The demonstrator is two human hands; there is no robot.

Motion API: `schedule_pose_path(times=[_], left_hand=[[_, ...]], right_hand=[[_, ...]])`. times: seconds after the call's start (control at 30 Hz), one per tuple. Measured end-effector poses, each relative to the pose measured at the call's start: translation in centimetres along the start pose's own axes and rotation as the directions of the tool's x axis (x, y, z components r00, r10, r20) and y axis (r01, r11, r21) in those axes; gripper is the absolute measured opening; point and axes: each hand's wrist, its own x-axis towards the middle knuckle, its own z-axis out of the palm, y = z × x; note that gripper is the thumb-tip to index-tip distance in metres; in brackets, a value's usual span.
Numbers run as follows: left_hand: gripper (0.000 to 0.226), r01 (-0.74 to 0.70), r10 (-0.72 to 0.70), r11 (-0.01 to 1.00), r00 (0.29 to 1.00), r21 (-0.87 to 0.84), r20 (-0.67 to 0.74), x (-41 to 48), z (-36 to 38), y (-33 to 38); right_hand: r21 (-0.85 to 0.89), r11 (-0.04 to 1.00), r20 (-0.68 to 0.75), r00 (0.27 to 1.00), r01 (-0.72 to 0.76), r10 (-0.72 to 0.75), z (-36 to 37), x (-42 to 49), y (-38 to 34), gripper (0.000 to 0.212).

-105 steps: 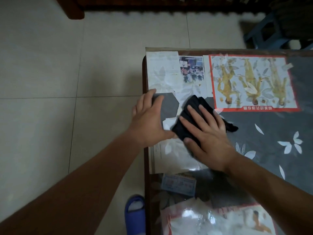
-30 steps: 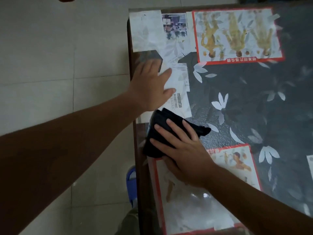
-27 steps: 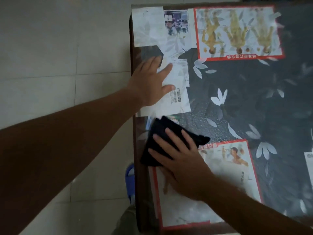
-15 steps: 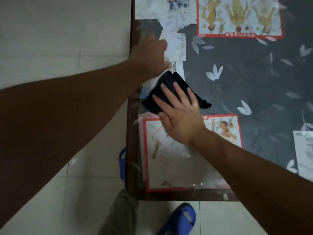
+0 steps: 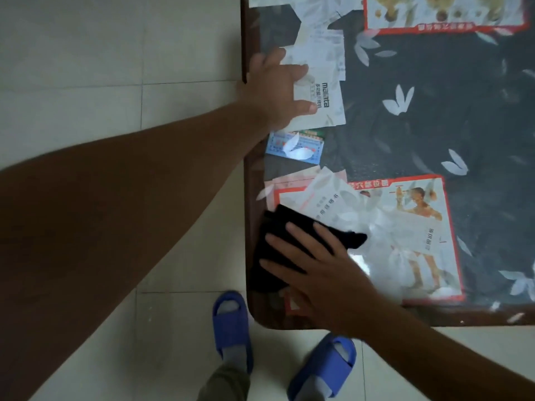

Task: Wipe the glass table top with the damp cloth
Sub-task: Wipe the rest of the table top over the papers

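The right hand (image 5: 321, 273) hides part of the black cloth (image 5: 275, 241). The tabletop (image 5: 434, 140) and the upper poster (image 5: 440, 13) are cut off by the frame's edges.

**Glass tabletop and what rests on it**

We see a glass tabletop (image 5: 434, 125) with a dark wooden edge, standing on a pale tiled floor (image 5: 115, 53). Papers and red-bordered posters lie flat beneath the glass. A black cloth (image 5: 278, 244) lies on it at the near left corner; both hands press flat on top.

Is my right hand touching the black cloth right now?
Touching. The head view shows the right hand pressed flat on the black cloth, fingers spread over it, near the table corner.
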Motion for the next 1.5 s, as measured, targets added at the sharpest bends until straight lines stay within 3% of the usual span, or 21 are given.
schedule_pose_path(times=[0.07, 0.13, 0.2, 0.33, 0.5, 0.57, 0.67, 0.7, 0.73, 0.83, 0.9, 0.93, 0.97, 1.03, 1.07, 1.1, 1.13, 1.2, 1.27, 1.37, 1.5], left_hand=[[0.079, -0.038, 0.038, 0.999, 0.999, -0.019, -0.012, 0.2, 0.3, -0.5], [0.080, -0.064, 0.064, 0.998, 0.998, -0.009, -0.019, 0.2, 0.5, -0.9], [0.080, -0.074, 0.074, 0.997, 0.997, -0.003, -0.021, 0.2, 0.4, -1.1], [0.078, -0.091, 0.091, 0.996, 0.995, 0.003, -0.041, 0.0, 0.5, -1.1], [0.077, -0.094, 0.095, 0.995, 0.995, 0.026, -0.034, 0.0, 0.3, -0.9], [0.077, -0.089, 0.091, 0.995, 0.995, 0.036, -0.033, 0.0, 0.2, -0.9], [0.077, -0.086, 0.088, 0.995, 0.996, 0.053, -0.031, -0.1, 0.3, -0.8], [0.077, -0.078, 0.080, 0.996, 0.996, 0.045, -0.028, -0.2, 0.2, -0.6], [0.076, -0.070, 0.070, 0.997, 0.997, 0.030, -0.018, -0.2, 0.2, -0.5], [0.076, -0.063, 0.063, 0.997, 0.998, 0.041, -0.010, -0.4, -0.1, -0.3], [0.076, -0.059, 0.060, 0.998, 0.998, 0.034, -0.019, -0.5, -0.1, -0.2], [0.076, -0.051, 0.052, 0.998, 0.998, 0.031, -0.024, -0.5, -0.1, 0.0], [0.076, -0.043, 0.044, 0.999, 0.999, 0.034, -0.030, -0.3, 0.0, 0.1], [0.081, -0.003, 0.004, 0.996, 1.000, 0.089, -0.014, 0.0, 0.2, 0.0], [0.089, 0.005, -0.004, 0.992, 1.000, 0.130, -0.006, 0.2, 0.2, 0.1], [0.096, 0.006, -0.006, 0.987, 1.000, 0.163, -0.001, 0.3, 0.1, 0.5], [0.094, 0.014, -0.016, 0.980, 1.000, 0.201, 0.009, 0.5, -0.2, 1.0], [0.077, 0.025, -0.035, 0.960, 0.999, 0.278, 0.031, 0.4, -0.8, 2.2], [0.065, -0.027, 0.011, 0.937, 0.999, 0.349, 0.048, 0.2, -1.3, 4.1], [0.055, -0.094, 0.052, 0.925, 0.991, 0.368, 0.122, -1.3, -0.2, 8.3], [0.107, -0.051, -0.027, 0.962, 0.960, 0.268, 0.279, -4.1, 3.1, 11.8]], right_hand=[[0.004, 0.980, -0.061, 0.978, -0.198, 0.198, -0.5, 2.5, 3.1, 0.054], [0.094, 0.874, -0.145, 0.862, -0.476, 0.485, -1.4, 5.5, 5.6, 0.051], [0.114, 0.801, -0.172, 0.782, -0.588, 0.599, -1.5, 6.6, 4.5, 0.052], [0.060, 0.905, -0.107, 0.899, -0.420, 0.424, 0.0, 4.4, -2.0, 0.055], [0.064, 0.925, -0.076, 0.922, -0.375, 0.380, -0.5, 3.4, 1.1, 0.051], [0.066, 0.855, -0.158, 0.840, -0.515, 0.518, -1.0, 2.6, 5.2, 0.052], [0.158, 0.634, -0.213, 0.601, -0.757, 0.770, -1.8, 2.3, 8.9, 0.055], [0.153, 0.605, -0.223, 0.569, -0.781, 0.791, -1.6, 2.5, 7.9, 0.056], [0.121, 0.633, -0.223, 0.600, -0.765, 0.768, -1.2, 2.7, 5.8, 0.056], [0.020, 0.894, -0.050, 0.893, -0.447, 0.447, 0.1, 0.3, -0.7, 0.056], [-0.006, 0.941, -0.036, 0.940, -0.339, 0.339, -0.2, -2.4, 1.8, 0.056], [-0.011, 0.907, -0.089, 0.903, -0.422, 0.419, -0.2, -3.5, 4.1, 0.056], [0.004, 0.817, -0.137, 0.809, -0.576, 0.571, -0.5, -4.5, 6.7, 0.056], [0.100, 0.528, -0.164, 0.510, -0.843, 0.845, -1.5, -5.6, 9.8, 0.058], [0.137, 0.447, -0.172, 0.424, -0.884, 0.889, -1.5, -5.3, 9.3, 0.059], [0.140, 0.446, -0.194, 0.417, -0.884, 0.888, -1.2, -4.7, 7.4, 0.060], [0.115, 0.513, -0.203, 0.485, -0.851, 0.851, -0.5, -4.0, 4.4, 0.059], [0.095, 0.728, -0.140, 0.714, -0.680, 0.686, 0.9, -2.8, -2.8, 0.055], [0.120, 0.833, -0.097, 0.828, -0.541, 0.552, 1.8, -2.4, -7.9, 0.052], [0.148, 0.838, -0.049, 0.842, -0.526, 0.537, 2.3, -2.6, -9.0, 0.058], [0.187, 0.869, -0.013, 0.883, -0.458, 0.468, 1.7, -3.5, -7.5, 0.056]])
